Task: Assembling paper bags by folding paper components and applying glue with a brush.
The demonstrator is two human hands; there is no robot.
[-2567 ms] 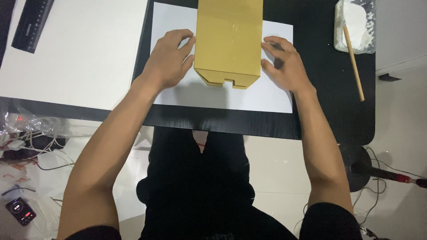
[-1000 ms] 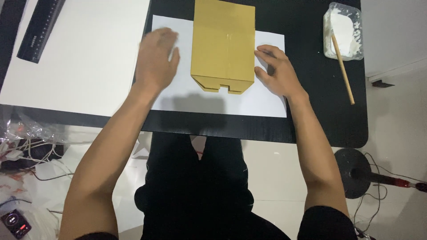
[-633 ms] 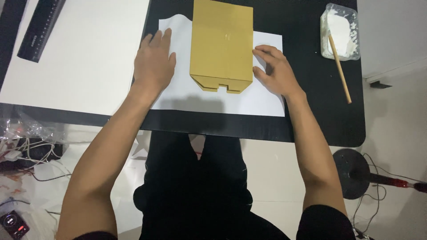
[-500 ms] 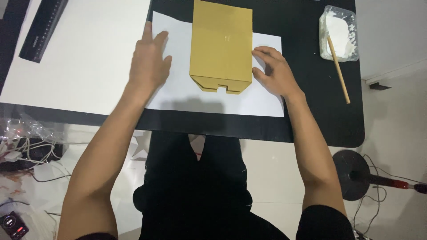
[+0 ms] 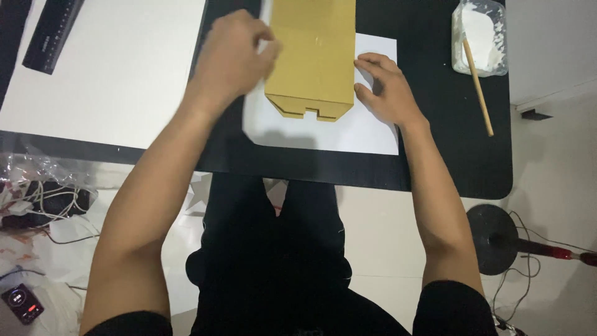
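Left hand (image 5: 233, 53), blurred, hovers curled at the left edge of the tan folded card piece (image 5: 314, 56); whether it grips anything cannot be told. Right hand (image 5: 384, 90) lies open, fingers spread, pressing the white paper sheet (image 5: 348, 134) just right of the card. Both sit on the black worktop (image 5: 435, 168). A plastic tub of white paste (image 5: 482, 34) with a wooden stick (image 5: 477, 84) stands far right; a black ruler (image 5: 53, 31) lies far left.

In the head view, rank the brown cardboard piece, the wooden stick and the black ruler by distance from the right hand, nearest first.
From the right hand:
1. Brown cardboard piece, touching its fingers, just to its left.
2. Wooden stick, to its right, leaning in the container of white paste.
3. Black ruler, far left, on the white board.
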